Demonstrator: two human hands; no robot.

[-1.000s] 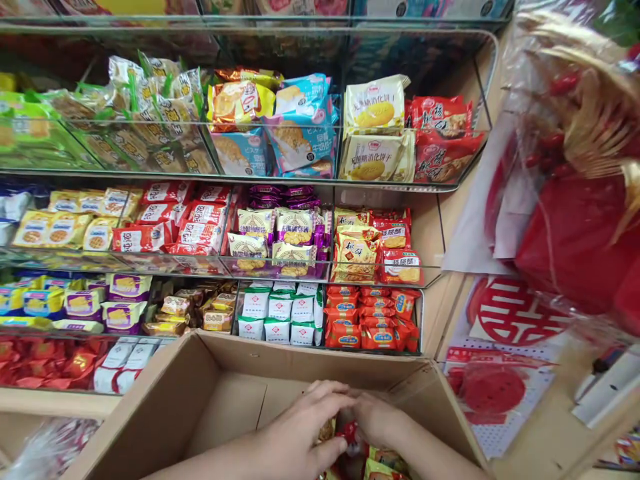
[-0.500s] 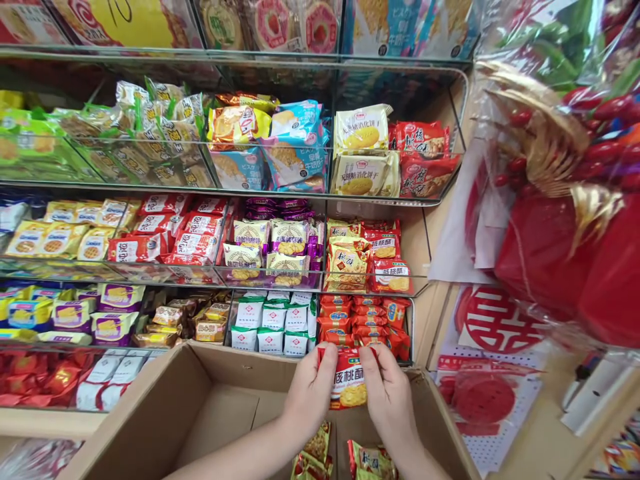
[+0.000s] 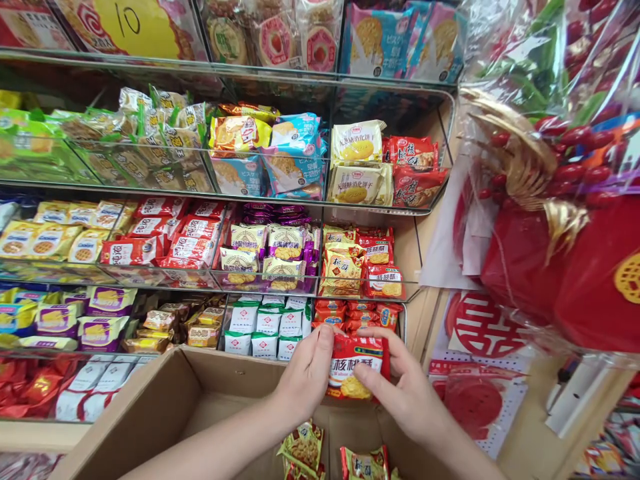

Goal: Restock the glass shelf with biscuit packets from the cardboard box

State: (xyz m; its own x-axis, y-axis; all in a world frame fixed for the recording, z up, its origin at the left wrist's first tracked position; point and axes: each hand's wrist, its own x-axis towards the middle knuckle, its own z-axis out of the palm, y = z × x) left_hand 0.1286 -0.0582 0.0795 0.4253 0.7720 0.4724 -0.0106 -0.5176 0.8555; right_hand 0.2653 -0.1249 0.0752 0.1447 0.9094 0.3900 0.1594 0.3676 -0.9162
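In the head view, we have 1 red packet (image 3: 344, 367) above the cardboard box (image 3: 137, 408). Our left hand (image 3: 306, 375) pinches its left edge, fingers nearly closed; our right hand (image 3: 409, 388) is partly curled, thumb on its front. We judge this step as 2-handed handling; moving it next calls for a secure, gentle grip, clear of the shelf edge (image 3: 280, 291).

Red walnut-cookie packet (image 3: 354, 383) between left hand (image 3: 309, 369) and right hand (image 3: 400, 385) above an open cardboard box (image 3: 145, 417).
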